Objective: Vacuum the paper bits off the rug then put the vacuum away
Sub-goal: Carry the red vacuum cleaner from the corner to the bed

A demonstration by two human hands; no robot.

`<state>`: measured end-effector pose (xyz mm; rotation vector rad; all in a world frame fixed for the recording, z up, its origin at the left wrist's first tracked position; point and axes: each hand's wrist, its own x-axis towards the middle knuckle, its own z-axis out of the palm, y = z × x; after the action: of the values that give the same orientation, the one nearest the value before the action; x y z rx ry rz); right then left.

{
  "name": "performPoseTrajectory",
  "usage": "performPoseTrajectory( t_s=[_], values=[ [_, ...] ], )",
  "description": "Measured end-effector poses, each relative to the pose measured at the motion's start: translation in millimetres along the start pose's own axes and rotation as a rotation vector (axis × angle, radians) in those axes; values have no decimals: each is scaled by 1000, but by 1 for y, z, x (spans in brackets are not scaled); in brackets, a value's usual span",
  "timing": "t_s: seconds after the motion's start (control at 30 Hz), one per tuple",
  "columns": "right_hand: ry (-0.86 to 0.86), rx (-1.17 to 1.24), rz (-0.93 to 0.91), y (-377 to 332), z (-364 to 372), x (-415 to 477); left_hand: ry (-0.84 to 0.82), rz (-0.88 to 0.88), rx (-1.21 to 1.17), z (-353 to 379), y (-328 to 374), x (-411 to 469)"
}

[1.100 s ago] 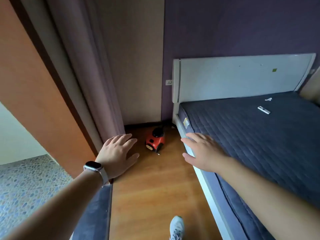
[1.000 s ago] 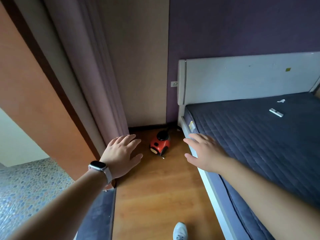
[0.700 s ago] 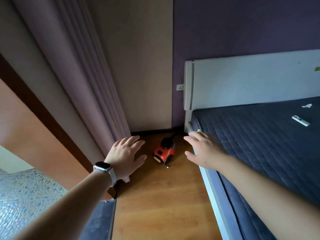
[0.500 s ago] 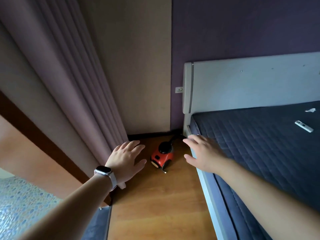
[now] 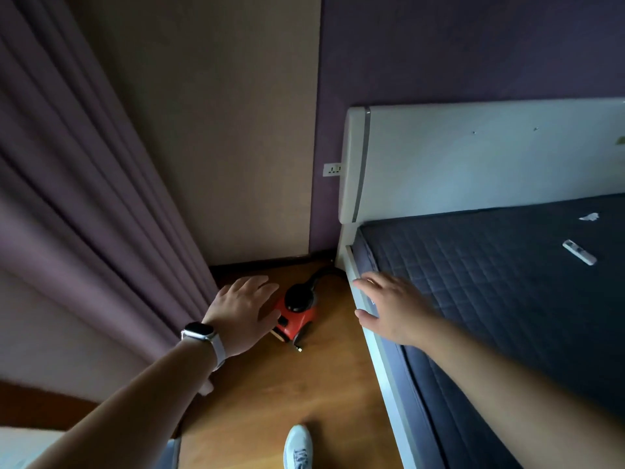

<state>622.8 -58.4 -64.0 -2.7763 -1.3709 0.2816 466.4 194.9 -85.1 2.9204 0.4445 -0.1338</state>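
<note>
Red vacuum [image 5: 299, 314] sits by the bed [image 5: 490, 299]; left hand [image 5: 241, 314] and right hand [image 5: 392, 309] hover, fingers spread, seemingly touching nothing.

glossy plastic vacuum [image 5: 295, 311], smooth wood floor [image 5: 287, 384].

Home bedroom: bed [image 5: 507, 299], headboard [image 5: 473, 157], curtain [image 5: 84, 198], wood floor [image 5: 287, 384].

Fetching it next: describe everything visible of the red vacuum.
The vacuum is a small red canister, plastic by its look, with a round black top and a pale wheel low down. A black hose curves from it toward the bed corner. It sits upright on the wooden floor, between curtain and bed. The left hand overlaps its curtain-side edge; contact cannot be told.
</note>
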Motion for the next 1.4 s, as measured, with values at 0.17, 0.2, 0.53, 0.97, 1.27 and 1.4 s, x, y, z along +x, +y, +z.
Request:
performPoseTrajectory(
  t_s=[0.17,0.2,0.53,0.97,1.27,1.4],
  values=[
    [-22,-11,20,17,-2,54,-66,7,-75,8,-19,68],
    [-25,-7,24,20,-3,62,-72,17,-84,9,-20,77],
    [-124,5,23,80,51,177,-117,-5,-143,68,-42,187],
    [-218,92,-34,185,353,377,-223,-45,-200,369,-77,366],
    [-206,140,-9,231,545,476,-94,-99,-215,570,-122,438],
    [-191,102,-3,247,593,508,-71,-130,-239,618,-131,452]
  ],
)
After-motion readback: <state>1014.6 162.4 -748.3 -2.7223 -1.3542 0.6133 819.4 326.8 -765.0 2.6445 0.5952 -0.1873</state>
